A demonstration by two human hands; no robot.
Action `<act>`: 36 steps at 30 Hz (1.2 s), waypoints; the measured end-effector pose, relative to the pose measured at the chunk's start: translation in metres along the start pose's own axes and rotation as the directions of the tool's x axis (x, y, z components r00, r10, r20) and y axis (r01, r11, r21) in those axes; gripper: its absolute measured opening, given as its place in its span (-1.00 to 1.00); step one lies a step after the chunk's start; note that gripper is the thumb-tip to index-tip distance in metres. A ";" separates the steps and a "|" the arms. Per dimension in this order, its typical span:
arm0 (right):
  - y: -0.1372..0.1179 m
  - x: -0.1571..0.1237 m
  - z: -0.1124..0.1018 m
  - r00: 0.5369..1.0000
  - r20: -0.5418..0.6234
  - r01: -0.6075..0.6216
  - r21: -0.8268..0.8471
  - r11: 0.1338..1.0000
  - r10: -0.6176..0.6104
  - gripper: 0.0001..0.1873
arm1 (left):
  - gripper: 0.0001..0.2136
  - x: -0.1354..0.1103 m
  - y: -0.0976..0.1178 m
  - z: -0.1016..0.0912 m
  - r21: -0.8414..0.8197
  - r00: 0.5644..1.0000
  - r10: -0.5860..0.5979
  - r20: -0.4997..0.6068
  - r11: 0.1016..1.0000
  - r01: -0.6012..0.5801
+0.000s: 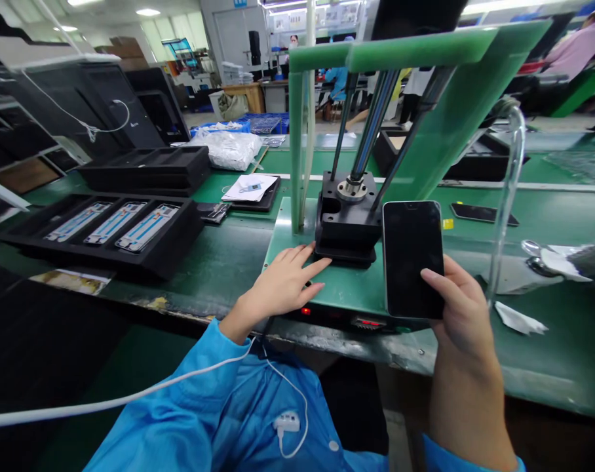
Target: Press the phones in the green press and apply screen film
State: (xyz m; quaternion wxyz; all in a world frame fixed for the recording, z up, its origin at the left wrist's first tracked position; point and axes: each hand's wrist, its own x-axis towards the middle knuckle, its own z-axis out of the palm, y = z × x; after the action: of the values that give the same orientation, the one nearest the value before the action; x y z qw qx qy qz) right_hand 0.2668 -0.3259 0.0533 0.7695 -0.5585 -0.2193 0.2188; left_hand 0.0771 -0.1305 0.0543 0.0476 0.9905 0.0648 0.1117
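Observation:
My right hand [459,308] is shut on a black-screened smartphone [413,259], which it holds upright by its lower edge, just right of the press. My left hand [282,282] lies flat and open on the green base plate [327,288] of a bench press fixture, its fingertips close to the black press block [347,219]. That block sits under a steel rod inside a green frame [415,56]. Another black smartphone [484,213] lies face up on the green bench mat, to the right of the fixture and beyond my right hand's reach point.
A black foam tray [101,229] with phone parts sits on the left, and a stacked tray [145,167] stands behind it. Papers [248,188], a bag [229,149] and blue crates lie beyond. A clear curved tube [508,196] rises at right. Co-workers stand far back.

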 end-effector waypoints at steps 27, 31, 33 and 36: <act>-0.004 -0.002 0.007 0.993 -0.113 -0.050 -0.045 0.998 0.045 -0.61 | -0.52 -0.002 0.000 0.000 0.022 1.000 0.005 -0.030 1.000 -0.004; -0.003 -0.001 0.005 0.995 -0.095 -0.032 -0.053 0.998 0.027 -0.62 | -0.52 -0.002 0.000 0.000 0.021 1.000 0.005 -0.030 1.000 -0.004; -0.003 -0.001 0.005 0.995 -0.096 -0.030 -0.055 0.998 0.024 -0.63 | -0.52 -0.002 0.000 0.001 0.027 0.999 0.007 -0.033 1.000 -0.006; -0.003 -0.001 0.006 0.994 -0.103 -0.036 -0.050 0.998 0.030 -0.64 | -0.52 -0.002 0.000 0.001 0.041 0.999 0.008 -0.034 0.999 -0.006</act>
State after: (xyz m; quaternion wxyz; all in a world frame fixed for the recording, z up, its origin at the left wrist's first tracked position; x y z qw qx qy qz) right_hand 0.2626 -0.3226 0.0578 0.7614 -0.5921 -0.1758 0.1967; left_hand 0.0754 -0.1305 0.0524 0.0260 0.9894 0.0643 0.1273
